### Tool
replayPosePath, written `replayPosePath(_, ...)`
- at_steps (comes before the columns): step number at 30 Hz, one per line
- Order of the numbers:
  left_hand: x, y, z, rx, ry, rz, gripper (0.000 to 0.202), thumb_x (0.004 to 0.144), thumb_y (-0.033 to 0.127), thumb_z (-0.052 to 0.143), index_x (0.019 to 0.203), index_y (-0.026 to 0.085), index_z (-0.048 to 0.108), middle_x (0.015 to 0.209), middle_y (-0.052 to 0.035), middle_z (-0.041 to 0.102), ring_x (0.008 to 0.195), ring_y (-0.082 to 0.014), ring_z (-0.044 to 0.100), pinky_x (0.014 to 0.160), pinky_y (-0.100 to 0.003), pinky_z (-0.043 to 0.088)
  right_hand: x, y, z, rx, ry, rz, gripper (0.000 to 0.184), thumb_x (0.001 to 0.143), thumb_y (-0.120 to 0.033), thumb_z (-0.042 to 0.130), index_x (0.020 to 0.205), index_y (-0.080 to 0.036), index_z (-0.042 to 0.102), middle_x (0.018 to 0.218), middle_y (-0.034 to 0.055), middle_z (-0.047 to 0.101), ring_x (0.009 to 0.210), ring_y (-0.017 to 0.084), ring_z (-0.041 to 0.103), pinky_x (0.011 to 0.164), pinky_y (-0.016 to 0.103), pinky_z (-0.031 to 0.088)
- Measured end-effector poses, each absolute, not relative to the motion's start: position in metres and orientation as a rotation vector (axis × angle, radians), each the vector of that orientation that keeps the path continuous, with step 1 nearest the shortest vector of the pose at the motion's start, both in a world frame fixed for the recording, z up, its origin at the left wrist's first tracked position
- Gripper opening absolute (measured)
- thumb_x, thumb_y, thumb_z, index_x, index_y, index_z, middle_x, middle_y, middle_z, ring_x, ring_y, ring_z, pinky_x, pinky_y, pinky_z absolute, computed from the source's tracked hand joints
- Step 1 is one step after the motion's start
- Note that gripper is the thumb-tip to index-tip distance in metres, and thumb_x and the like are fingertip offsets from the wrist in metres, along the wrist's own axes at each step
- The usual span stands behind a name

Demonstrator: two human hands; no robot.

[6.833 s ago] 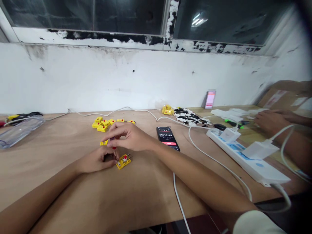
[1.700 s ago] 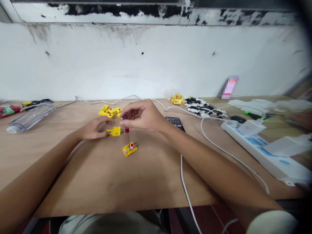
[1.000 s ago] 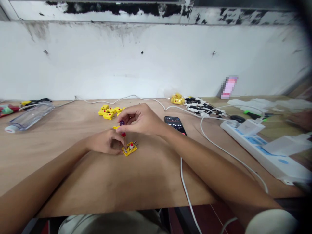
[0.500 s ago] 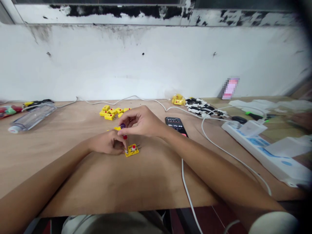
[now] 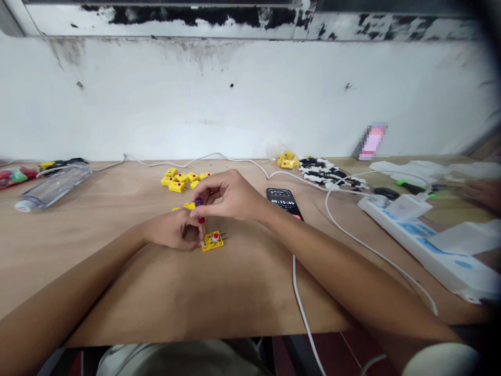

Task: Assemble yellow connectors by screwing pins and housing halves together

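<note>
- The right hand (image 5: 230,196) is pinching a small precision screwdriver (image 5: 200,211) nearly upright between thumb and fingertips, gripping it around its purple cap and red handle
- The left hand (image 5: 172,233) is curling narrowly, its fingers (image 5: 193,235) reaching the left edge of a yellow button module
- The yellow button module (image 5: 213,241) is lying flat on the tabletop (image 5: 235,297) near the middle, its red button facing up and two metal pins pointing right, with the screwdriver tip coming down at its left corner
- A loose yellow module (image 5: 189,206) is lying just beyond the hands, partly hidden by them
- A cluster of yellow modules (image 5: 176,180) is sitting farther back
- A smartphone (image 5: 282,201) is showing a running timer to the right of the hands
- A power strip (image 5: 415,228) is lying toward the near right
- A co-worker's hand (image 5: 485,192) is resting at the far right edge
</note>
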State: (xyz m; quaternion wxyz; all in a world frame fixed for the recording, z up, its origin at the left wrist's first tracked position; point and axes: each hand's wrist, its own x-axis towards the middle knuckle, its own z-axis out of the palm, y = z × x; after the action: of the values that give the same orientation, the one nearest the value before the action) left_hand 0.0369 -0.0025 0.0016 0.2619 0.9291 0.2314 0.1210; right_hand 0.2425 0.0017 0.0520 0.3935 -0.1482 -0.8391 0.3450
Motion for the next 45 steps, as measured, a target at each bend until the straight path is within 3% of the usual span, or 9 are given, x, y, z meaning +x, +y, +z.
replayPosePath(4,0.035,-0.003,0.001,2.453,0.642,0.3,0.01,0.082,0.015,0.061,0.092,0.013,0.064,0.09,-0.0035,0.068,0.085,-0.0149,0.062,0.076,-0.024,0.05,0.244,-0.003,0.057,-0.372,-2.175,0.877,0.025,0.069,-0.028,0.08,0.071,-0.015,0.058,0.068,-0.0033,0.061,0.062,0.008,0.058,0.057,0.02,0.048)
replayPosePath(15,0.038,-0.005,0.003,2.426,0.656,0.305,0.008,0.082,0.018,0.064,0.089,0.014,0.065,0.089,-0.002,0.068,0.085,-0.0148,0.062,0.077,-0.025,0.05,0.245,-0.006,0.068,-0.364,-2.254,0.949,0.031,0.069,-0.025,0.079,0.063,-0.015,0.05,0.067,-0.0045,0.058,0.06,0.007,0.055,0.053,0.018,0.041)
replayPosePath(19,0.038,-0.005,0.003,2.396,0.611,0.304,0.007,0.085,0.02,0.063,0.088,0.014,0.067,0.088,-0.0007,0.069,0.089,-0.015,0.062,0.082,-0.024,0.049,0.246,-0.004,0.068,-0.338,-2.261,1.008,0.025,0.07,-0.025,0.079,0.067,-0.014,0.056,0.068,-0.0036,0.061,0.061,0.007,0.057,0.054,0.019,0.042)
replayPosePath(24,0.037,-0.002,0.001,2.384,0.604,0.313,0.007,0.083,0.019,0.065,0.086,0.014,0.068,0.088,-0.0024,0.069,0.088,-0.0159,0.063,0.078,-0.024,0.049,0.251,-0.002,0.071,-0.342,-2.292,1.069,0.018,0.072,-0.022,0.077,0.074,-0.013,0.062,0.071,-0.0019,0.066,0.063,0.008,0.06,0.057,0.02,0.046)
replayPosePath(32,0.037,-0.002,0.003,2.403,0.617,0.252,0.01,0.083,0.02,0.067,0.09,0.013,0.07,0.09,-0.0047,0.07,0.086,-0.0159,0.064,0.075,-0.024,0.049,0.257,-0.005,0.079,-0.298,-2.369,1.279,0.009,0.079,-0.012,0.069,0.088,-0.012,0.069,0.082,0.0026,0.072,0.072,0.01,0.067,0.072,0.024,0.055)
replayPosePath(38,0.035,-0.001,-0.001,2.351,0.672,0.245,0.013,0.084,0.021,0.065,0.093,0.012,0.068,0.093,-0.0059,0.069,0.085,-0.0165,0.064,0.074,-0.024,0.051,0.258,-0.009,0.083,-0.251,-2.463,1.328,0.021,0.085,-0.005,0.057,0.098,-0.012,0.071,0.093,0.0049,0.074,0.081,0.01,0.068,0.082,0.026,0.055)
replayPosePath(42,0.035,0.0,-0.001,2.393,0.632,0.229,0.013,0.084,0.022,0.066,0.092,0.013,0.069,0.093,-0.0059,0.069,0.087,-0.0169,0.062,0.078,-0.026,0.051,0.255,-0.004,0.073,-0.3,-2.368,1.206,0.02,0.084,-0.008,0.06,0.097,-0.013,0.073,0.094,0.0052,0.074,0.086,0.012,0.068,0.082,0.027,0.054)
replayPosePath(45,0.036,0.0,0.0,2.428,0.637,0.238,0.012,0.084,0.022,0.065,0.091,0.013,0.07,0.093,-0.006,0.069,0.089,-0.0171,0.062,0.079,-0.026,0.05,0.251,-0.001,0.067,-0.323,-2.343,1.076,0.013,0.082,-0.019,0.068,0.091,-0.016,0.076,0.091,0.0041,0.073,0.082,0.012,0.066,0.076,0.025,0.053)
